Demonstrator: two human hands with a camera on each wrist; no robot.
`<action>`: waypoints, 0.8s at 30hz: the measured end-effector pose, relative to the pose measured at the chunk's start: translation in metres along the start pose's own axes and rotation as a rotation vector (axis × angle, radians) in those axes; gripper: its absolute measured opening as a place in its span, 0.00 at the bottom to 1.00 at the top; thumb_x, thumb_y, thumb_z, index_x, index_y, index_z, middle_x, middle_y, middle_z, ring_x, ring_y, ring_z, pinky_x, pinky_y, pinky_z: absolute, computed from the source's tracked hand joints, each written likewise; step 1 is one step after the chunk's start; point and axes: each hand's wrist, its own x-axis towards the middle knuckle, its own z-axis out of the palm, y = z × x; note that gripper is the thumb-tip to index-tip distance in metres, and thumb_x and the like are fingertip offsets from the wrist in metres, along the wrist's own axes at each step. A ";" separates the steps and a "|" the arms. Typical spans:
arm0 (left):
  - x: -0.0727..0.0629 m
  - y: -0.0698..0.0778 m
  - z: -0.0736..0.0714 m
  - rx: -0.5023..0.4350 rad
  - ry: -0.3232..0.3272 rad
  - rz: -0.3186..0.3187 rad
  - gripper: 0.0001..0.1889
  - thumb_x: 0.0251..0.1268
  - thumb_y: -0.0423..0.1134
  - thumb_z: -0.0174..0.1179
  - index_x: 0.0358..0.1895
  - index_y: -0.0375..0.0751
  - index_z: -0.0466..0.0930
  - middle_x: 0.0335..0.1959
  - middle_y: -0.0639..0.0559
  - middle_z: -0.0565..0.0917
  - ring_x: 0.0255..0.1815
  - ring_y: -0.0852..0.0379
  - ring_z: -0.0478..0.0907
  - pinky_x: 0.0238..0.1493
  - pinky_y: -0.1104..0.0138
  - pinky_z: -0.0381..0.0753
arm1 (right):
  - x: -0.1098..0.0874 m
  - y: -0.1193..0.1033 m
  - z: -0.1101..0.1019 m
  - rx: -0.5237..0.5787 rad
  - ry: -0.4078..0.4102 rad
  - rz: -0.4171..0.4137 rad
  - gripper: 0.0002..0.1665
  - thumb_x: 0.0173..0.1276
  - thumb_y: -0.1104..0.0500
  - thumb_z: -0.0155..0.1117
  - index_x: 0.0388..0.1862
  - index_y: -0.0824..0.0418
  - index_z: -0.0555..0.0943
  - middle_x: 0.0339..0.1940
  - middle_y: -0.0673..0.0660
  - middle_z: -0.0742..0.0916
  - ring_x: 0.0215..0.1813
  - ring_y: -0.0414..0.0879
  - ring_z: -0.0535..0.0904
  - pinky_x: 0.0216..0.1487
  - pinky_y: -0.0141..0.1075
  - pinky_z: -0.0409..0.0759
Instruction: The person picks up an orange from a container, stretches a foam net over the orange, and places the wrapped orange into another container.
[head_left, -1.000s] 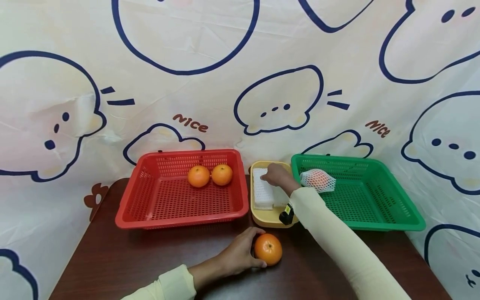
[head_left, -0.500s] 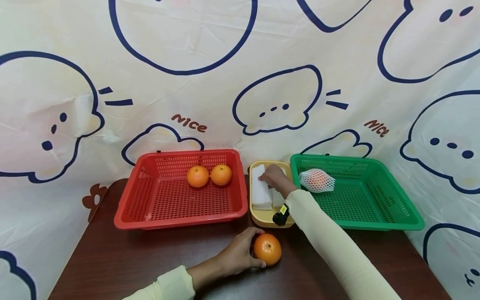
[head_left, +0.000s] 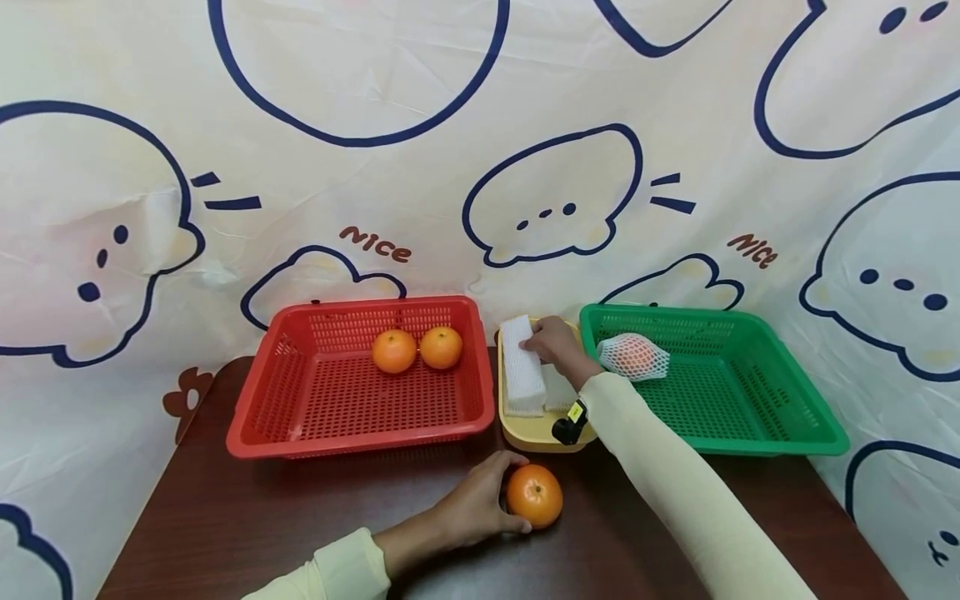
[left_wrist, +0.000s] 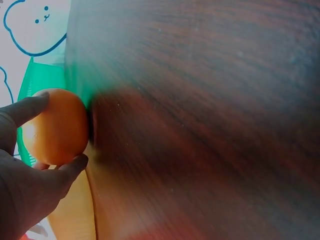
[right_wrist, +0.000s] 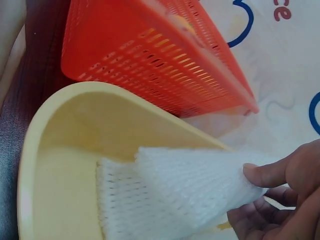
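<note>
On the dark table, my left hand (head_left: 476,504) holds an orange (head_left: 535,497) from its left side, thumb in front and fingers behind. The left wrist view shows the orange (left_wrist: 56,127) between the thumb and fingers. Over the yellow bin (head_left: 536,435), my right hand (head_left: 557,340) pinches a white foam net sleeve (head_left: 522,367) by its edge. In the right wrist view the pinched sleeve (right_wrist: 195,185) tilts up, its near end over more white netting (right_wrist: 117,200) in the bin.
Left of the bin, a red basket (head_left: 360,433) contains two oranges (head_left: 417,349). A green basket (head_left: 757,446) on the right holds a fruit in a white foam net (head_left: 634,357). A patterned cloth (head_left: 420,200) hangs behind the table.
My right hand has lifted the foam net sleeve from the stack, and it now tilts above the rest. My left hand and the orange stay in place.
</note>
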 end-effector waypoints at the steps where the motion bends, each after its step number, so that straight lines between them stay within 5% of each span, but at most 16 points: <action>1: 0.000 0.000 0.000 -0.011 -0.002 0.002 0.41 0.41 0.36 0.84 0.63 0.39 0.74 0.60 0.49 0.80 0.59 0.53 0.78 0.62 0.62 0.79 | -0.002 0.000 -0.002 0.015 0.000 -0.014 0.23 0.74 0.61 0.65 0.63 0.69 0.76 0.63 0.63 0.82 0.55 0.53 0.79 0.61 0.45 0.84; 16: 0.000 -0.001 -0.003 -0.019 -0.003 0.018 0.42 0.40 0.37 0.85 0.63 0.37 0.73 0.60 0.47 0.80 0.60 0.51 0.78 0.62 0.62 0.79 | -0.036 -0.009 -0.037 0.154 -0.042 -0.158 0.24 0.74 0.59 0.67 0.65 0.64 0.75 0.61 0.62 0.81 0.55 0.53 0.78 0.64 0.47 0.82; 24: 0.001 -0.001 -0.003 -0.061 -0.007 0.015 0.42 0.40 0.36 0.85 0.63 0.36 0.73 0.61 0.46 0.79 0.61 0.49 0.78 0.62 0.59 0.81 | -0.076 -0.004 -0.047 0.035 -0.052 -0.344 0.19 0.70 0.56 0.71 0.55 0.62 0.79 0.53 0.61 0.84 0.50 0.53 0.80 0.56 0.45 0.87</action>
